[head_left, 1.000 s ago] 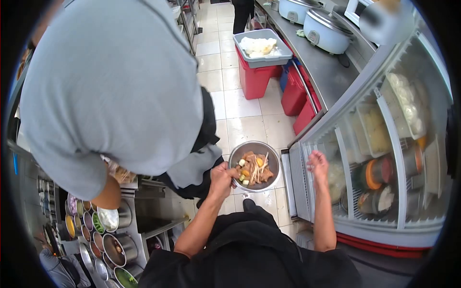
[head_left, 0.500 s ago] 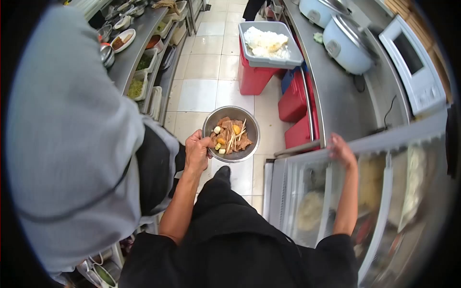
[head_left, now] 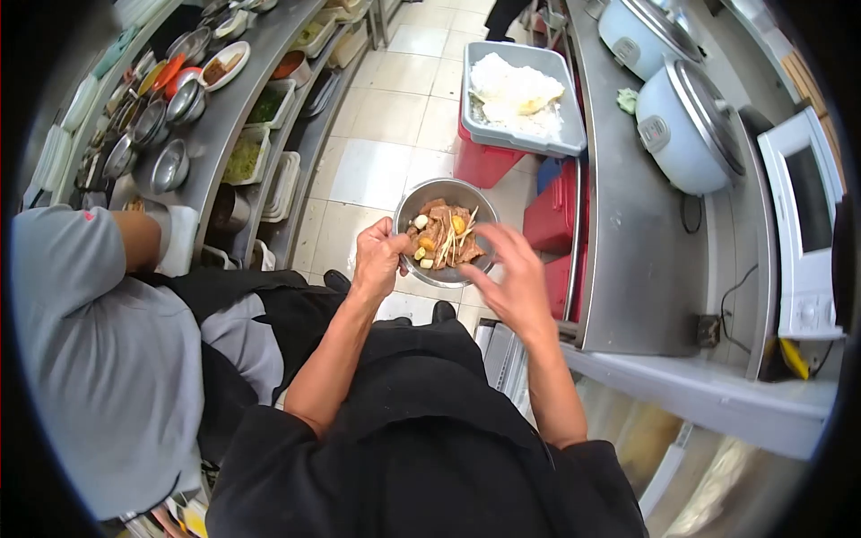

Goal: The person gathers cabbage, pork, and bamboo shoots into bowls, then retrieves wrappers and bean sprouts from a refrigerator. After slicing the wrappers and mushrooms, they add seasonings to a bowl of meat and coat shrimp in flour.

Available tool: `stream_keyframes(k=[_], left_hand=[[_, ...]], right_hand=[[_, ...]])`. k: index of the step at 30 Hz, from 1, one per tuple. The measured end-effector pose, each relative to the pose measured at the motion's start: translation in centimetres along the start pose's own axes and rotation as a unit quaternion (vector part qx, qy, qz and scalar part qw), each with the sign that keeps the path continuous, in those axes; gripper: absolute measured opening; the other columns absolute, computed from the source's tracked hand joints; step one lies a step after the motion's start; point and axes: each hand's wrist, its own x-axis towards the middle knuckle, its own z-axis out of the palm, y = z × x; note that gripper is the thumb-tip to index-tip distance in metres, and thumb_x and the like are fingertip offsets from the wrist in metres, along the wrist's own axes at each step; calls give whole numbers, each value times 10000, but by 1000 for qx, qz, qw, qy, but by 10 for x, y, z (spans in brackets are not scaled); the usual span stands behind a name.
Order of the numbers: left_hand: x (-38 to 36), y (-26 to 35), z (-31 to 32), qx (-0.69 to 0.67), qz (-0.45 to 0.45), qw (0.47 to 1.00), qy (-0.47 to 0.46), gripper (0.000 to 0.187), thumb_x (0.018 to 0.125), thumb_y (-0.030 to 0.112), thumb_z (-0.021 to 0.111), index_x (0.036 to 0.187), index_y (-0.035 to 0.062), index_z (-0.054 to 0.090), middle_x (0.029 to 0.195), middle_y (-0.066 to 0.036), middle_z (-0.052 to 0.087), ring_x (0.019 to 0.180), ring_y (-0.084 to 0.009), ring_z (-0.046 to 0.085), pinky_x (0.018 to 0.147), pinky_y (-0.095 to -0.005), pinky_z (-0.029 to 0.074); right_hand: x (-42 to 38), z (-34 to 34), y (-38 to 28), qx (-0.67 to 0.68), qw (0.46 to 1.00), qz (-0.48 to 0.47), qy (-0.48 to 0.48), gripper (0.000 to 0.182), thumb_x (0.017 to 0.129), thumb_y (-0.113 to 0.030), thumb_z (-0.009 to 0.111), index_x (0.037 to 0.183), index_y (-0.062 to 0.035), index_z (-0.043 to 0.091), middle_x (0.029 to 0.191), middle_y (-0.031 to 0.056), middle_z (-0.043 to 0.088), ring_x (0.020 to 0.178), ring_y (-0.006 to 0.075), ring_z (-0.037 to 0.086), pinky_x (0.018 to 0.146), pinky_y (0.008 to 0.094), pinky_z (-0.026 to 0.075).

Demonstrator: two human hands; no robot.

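My left hand (head_left: pixel 378 257) grips the rim of a round metal bowl (head_left: pixel 446 187) at its left side, thumb over the edge. Inside lie slices of brown meat (head_left: pixel 438 218), pale thin strips (head_left: pixel 458 235) like shredded ginger, and small yellow and white pieces (head_left: pixel 421 221). At the bowl's right side is my right hand (head_left: pixel 514 280), fingers spread and slightly curled, the fingertips overlapping the rim in this view. Nothing shows between those fingers. The bowl is held above the tiled floor in front of my body.
A grey tub of white rice (head_left: pixel 516 90) sits on a red bin (head_left: pixel 484 160) ahead. Rice cookers (head_left: pixel 686 125) and a microwave (head_left: pixel 803 224) line the right counter (head_left: pixel 641 269). A person in grey (head_left: pixel 108 359) is close on my left, beside shelves holding metal bowls (head_left: pixel 170 166) and food containers (head_left: pixel 247 157).
My right hand has left the glass-doored fridge at the right and come over to the bowl. My view has shifted, and the person in grey now appears lower left.
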Motion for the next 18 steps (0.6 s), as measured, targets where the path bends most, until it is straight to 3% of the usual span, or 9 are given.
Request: stream_keyframes(k=[2,4,8,13,18], left_hand=[[-1,5,5,-12,9,999,33,133,603,-23,561,609,50,450,536,-48,496,355,-103,404,320,-235,341],[-4,4,6,-31,22,997,67,129,610,-22,552,605,50,444,534,-48,492,353,-106,406,320,-233,345],[-14,-3,3,-65,59,987,132,158,629,-23,552,596,61,422,523,-46,482,352,-100,401,316,-230,335],[-43,-10,-5,-101,82,971,203,154,602,-61,535,604,49,428,533,-42,464,361,-107,391,331,-232,335],[-77,-31,-13,-105,97,949,281,155,620,-37,549,597,55,427,527,-33,468,358,-95,390,320,-229,325]], right_hand=[[25,12,-7,-36,997,-63,-19,547,657,-113,749,1156,-86,527,1130,175,511,979,333,525,805,396,473],[44,19,-10,-58,990,-9,-131,609,623,-168,774,1171,-76,524,1192,193,490,1081,358,491,912,406,410],[61,39,3,-11,986,-69,-150,594,618,-148,773,1156,-68,534,1170,188,501,1024,372,525,864,405,444],[56,59,6,33,971,-151,-181,400,650,-40,708,1043,-69,641,1040,181,574,966,349,563,829,381,464],[42,77,10,40,951,-227,-206,304,658,-23,698,960,-40,665,958,170,629,858,322,614,753,362,494]])
